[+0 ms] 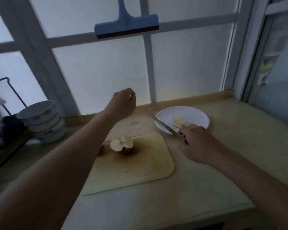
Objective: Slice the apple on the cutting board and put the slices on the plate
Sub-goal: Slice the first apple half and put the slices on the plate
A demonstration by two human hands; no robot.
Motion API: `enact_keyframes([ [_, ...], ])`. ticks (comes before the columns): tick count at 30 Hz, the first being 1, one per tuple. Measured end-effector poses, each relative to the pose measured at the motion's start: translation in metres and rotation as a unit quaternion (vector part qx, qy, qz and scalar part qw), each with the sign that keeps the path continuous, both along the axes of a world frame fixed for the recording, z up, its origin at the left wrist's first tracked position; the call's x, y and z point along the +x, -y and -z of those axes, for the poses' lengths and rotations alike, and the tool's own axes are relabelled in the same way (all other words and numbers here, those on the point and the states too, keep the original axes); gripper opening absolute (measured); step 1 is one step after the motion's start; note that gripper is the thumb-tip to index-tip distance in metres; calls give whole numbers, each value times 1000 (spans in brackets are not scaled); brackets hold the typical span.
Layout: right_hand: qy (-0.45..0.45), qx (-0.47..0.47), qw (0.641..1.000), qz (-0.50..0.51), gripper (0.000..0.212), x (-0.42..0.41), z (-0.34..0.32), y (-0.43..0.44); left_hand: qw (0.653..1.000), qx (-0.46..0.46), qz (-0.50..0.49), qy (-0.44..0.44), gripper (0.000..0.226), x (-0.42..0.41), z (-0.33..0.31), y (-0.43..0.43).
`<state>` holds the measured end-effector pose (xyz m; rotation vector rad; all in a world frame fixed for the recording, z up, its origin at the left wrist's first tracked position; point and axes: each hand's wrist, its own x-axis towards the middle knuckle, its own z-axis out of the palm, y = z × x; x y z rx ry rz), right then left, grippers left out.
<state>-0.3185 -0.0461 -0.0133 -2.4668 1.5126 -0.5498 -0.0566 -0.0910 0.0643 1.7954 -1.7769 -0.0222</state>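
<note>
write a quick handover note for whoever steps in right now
Left hand: raised behind the board, fingers loosely curled, nothing seen in it.
Right hand: grips the knife, blade lying across the near-left rim of the plate.
Apple: partly cut, on the board.
Done: a few slices lie on the plate.
Left: slice the rest of the apple and move those slices to the plate.

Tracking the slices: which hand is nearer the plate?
Right. The right hand, gripping the knife, is at the near rim of the plate; the left hand is raised to its left.
</note>
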Motion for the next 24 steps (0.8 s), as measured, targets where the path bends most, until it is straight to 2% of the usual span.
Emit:
enact_keyframes([
  [3, 52, 78, 995, 15, 13, 33, -5, -9, 996, 88, 2, 11, 31, 27, 14, -31],
  [7, 72, 143, 987, 27, 14, 65, -10, -22, 981, 180, 5, 67, 58, 51, 40, -63],
  [10, 76, 175, 981, 33, 20, 80, -11, -31, 968, 225, 21, 107, 75, 56, 51, -82],
  [14, 72, 202, 976, 42, 26, 94, -13, -41, 969, 229, 35, 90, 78, 53, 65, -93],
  [19, 62, 215, 973, 49, 38, 100, -17, -46, 985, 167, 40, 2, 72, 56, 80, -94],
  [22, 46, 226, 971, 58, 40, 101, -20, -45, 983, 141, 64, -94, 73, 57, 90, -91],
  [24, 43, 241, 968, 59, 40, 101, -24, -45, 970, 146, 78, -176, 72, 58, 94, -88],
])
